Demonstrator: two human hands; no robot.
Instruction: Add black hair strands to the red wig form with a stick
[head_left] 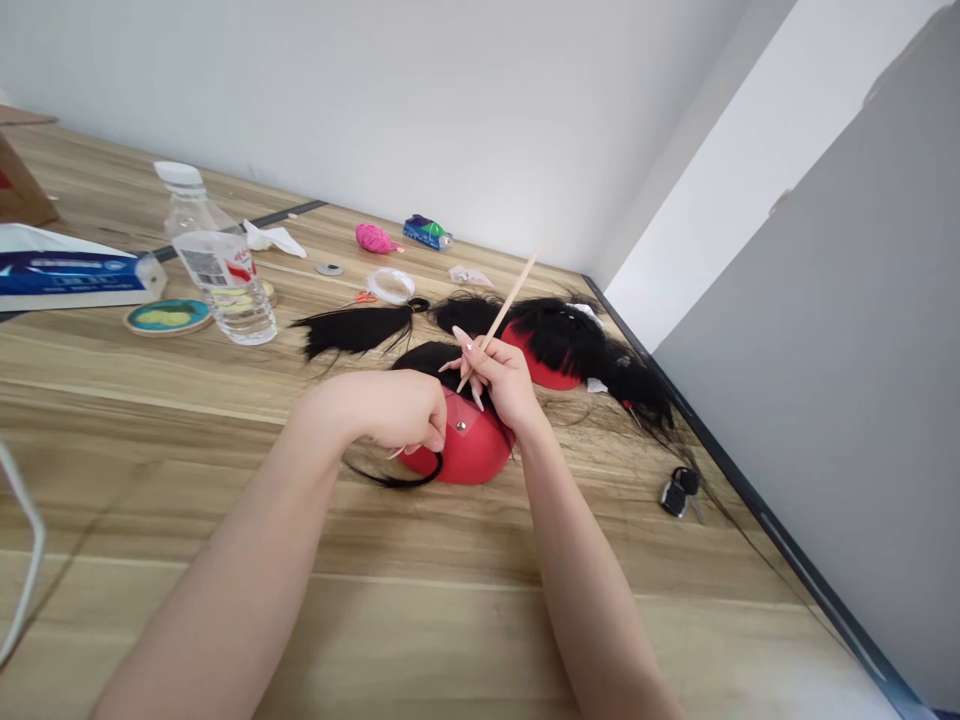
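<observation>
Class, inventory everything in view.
Near dome: 1, red, centre
Far dome: 1, red, behind
Hair: uncounted, black, domes
Strand: 1, black, left hand
Ponytail: 1, black, centre
Stick: 1, tan, right hand
Bottle: 1, clear, left
Carton: 1, blue, left
Box: 1, brown, left
Painted discs: 2, yellowish, left
Tissue: 1, white, left
Yarn: 1, pink, back
Packet: 1, blue, back
Ring: 1, clear, back
Disc: 1, grey, back
Sachet: 1, clear, back
Pin: 1, silver, centre
Keyring: 1, black, right
Cable: 1, white, left
Table: 1, brown, below
Left hand: 1, bare, centre
Right hand: 1, bare, centre
</observation>
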